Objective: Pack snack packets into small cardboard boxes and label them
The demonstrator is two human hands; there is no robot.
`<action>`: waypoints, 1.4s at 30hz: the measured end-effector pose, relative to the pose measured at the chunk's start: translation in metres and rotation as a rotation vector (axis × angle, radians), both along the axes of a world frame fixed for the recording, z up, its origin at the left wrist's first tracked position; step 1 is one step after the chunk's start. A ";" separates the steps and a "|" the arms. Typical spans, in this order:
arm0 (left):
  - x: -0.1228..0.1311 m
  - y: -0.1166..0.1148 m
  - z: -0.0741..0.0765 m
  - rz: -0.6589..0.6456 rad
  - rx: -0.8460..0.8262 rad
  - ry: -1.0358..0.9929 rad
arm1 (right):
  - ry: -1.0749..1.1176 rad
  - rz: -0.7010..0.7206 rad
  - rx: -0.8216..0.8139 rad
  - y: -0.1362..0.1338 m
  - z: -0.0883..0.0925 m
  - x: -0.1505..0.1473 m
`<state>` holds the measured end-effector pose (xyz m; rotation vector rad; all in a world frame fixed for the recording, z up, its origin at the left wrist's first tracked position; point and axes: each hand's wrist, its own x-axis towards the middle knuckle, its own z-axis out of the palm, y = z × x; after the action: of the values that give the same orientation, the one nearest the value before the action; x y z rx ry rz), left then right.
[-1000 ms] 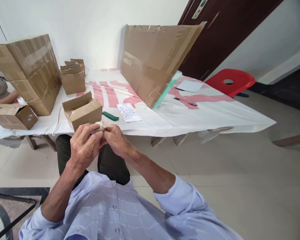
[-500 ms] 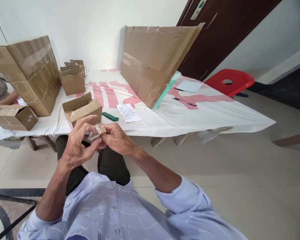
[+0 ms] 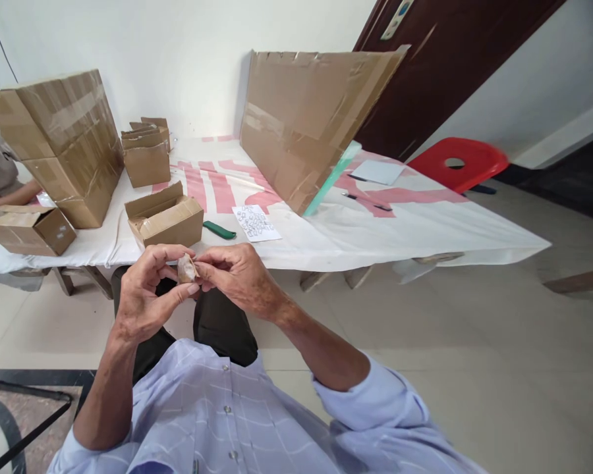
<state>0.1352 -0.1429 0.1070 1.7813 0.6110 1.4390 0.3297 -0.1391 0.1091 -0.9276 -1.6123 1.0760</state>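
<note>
Between my two hands, over my lap at the table's near edge, is a small crumpled whitish-brown wad (image 3: 186, 268); its exact kind is unclear. My left hand (image 3: 151, 286) grips it between thumb and fingers from the left. On the other side, the fingertips of my right hand (image 3: 237, 275) pinch its right edge. Just beyond my hands stands an open small cardboard box (image 3: 175, 224), its flap raised. A green box-cutter-shaped tool (image 3: 219, 230) lies to the right of that box, next to a white sheet with dark printed or drawn marks (image 3: 257, 223).
Stacked large cartons (image 3: 74, 138) stand at left, with another small box (image 3: 27, 229) before them. Folded cardboard boxes (image 3: 147, 161) sit behind. A big cardboard panel (image 3: 316, 118) leans upright mid-table. A pen (image 3: 366, 200), a red stool (image 3: 457, 161) and another person's arm (image 3: 17, 195) also show.
My right hand has turned and drawn slightly to the right. The wad now sits more upright and shows more clearly between the fingers of both hands.
</note>
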 end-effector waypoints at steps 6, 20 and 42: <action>-0.001 0.001 0.001 0.025 0.006 -0.026 | -0.002 0.067 0.077 -0.003 0.002 0.003; 0.001 -0.004 0.003 -0.205 -0.207 -0.074 | 0.019 -0.001 0.009 -0.009 0.013 0.016; 0.010 -0.010 0.006 -0.061 -0.062 0.204 | -0.421 0.180 0.132 -0.005 0.068 0.042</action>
<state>0.1452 -0.1526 0.1128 1.8948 0.6918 1.1941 0.3719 -0.1437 0.1774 -0.9785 -2.1200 0.9192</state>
